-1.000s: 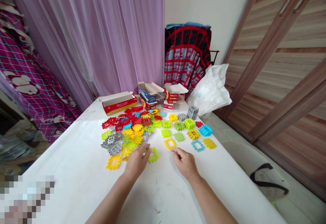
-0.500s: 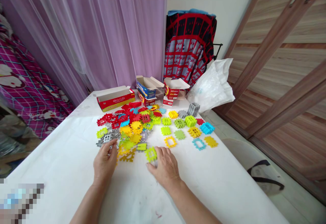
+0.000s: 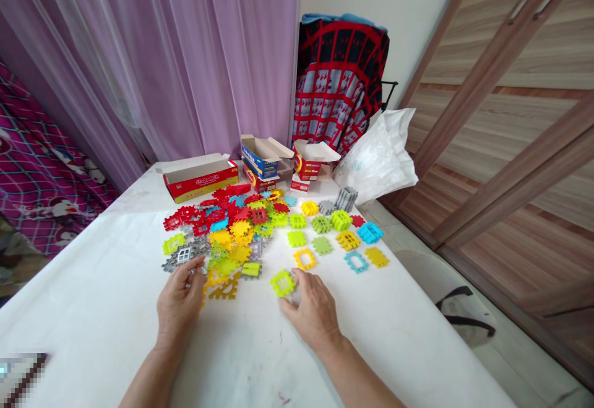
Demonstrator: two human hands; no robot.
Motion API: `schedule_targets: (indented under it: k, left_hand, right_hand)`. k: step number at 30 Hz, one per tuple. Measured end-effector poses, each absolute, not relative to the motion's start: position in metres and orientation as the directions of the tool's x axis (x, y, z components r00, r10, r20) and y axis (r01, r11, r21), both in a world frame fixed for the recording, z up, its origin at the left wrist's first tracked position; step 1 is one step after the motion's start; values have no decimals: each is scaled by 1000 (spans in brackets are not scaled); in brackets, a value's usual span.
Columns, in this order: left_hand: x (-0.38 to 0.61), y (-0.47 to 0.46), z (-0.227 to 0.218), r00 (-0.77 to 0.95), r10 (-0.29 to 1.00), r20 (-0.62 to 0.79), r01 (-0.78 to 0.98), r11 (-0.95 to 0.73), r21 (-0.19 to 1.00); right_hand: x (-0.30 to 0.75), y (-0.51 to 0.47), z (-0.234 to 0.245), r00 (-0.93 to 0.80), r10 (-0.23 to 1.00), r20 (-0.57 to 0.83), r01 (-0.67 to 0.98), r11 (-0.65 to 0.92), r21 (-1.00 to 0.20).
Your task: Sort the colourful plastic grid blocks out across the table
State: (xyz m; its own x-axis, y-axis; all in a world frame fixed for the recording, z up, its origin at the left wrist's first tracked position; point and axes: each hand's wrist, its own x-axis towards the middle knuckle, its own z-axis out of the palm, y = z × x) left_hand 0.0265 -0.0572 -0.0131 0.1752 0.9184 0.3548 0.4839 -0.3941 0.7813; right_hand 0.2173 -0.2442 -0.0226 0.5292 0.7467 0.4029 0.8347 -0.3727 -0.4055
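Note:
My right hand [image 3: 312, 306] pinches a lime-green square interlocking building piece [image 3: 283, 283] with an open middle, just above or on the white tabletop. Its thumb is below and its fingers are at the right edge. My left hand [image 3: 182, 296] is beside the near left edge of a mixed heap, fingers loosely bent and apart, nothing visible in them. Close to its fingertips lie a grey window piece [image 3: 184, 255] and a dark yellow piece [image 3: 224, 287]. The heap also holds red pieces [image 3: 182, 217]. A lime-and-grey piece [image 3: 251, 270] lies between my hands.
Sorted pieces stand to the right, among them a yellow frame [image 3: 305, 259], a blue frame [image 3: 356, 262] and a grey stack [image 3: 346, 199]. Behind are a long red box [image 3: 199, 180], a blue box [image 3: 260, 161] and a white plastic bag [image 3: 378, 160]. A device [image 3: 21, 374] sits front left.
My right hand has shifted the lime-green piece slightly rightward, away from the heap. My left hand stays by the heap's edge. The whole view has turned a little.

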Motion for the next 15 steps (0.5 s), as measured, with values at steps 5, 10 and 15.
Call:
schedule_targets:
  k: [5, 10, 15]
  left_hand:
    - [26, -57, -12, 182, 919, 350, 501, -393, 771]
    - [27, -57, -10, 160, 944, 288, 506, -329, 797]
    - [28, -56, -8, 169, 953, 251, 480, -302, 824]
  right_hand:
    - [240, -248, -14, 572, 660, 487, 803, -331, -495]
    - [338, -249, 17, 792, 464, 396, 603, -499, -622]
    - [427, -241, 44, 883, 428, 194, 457, -685, -568]
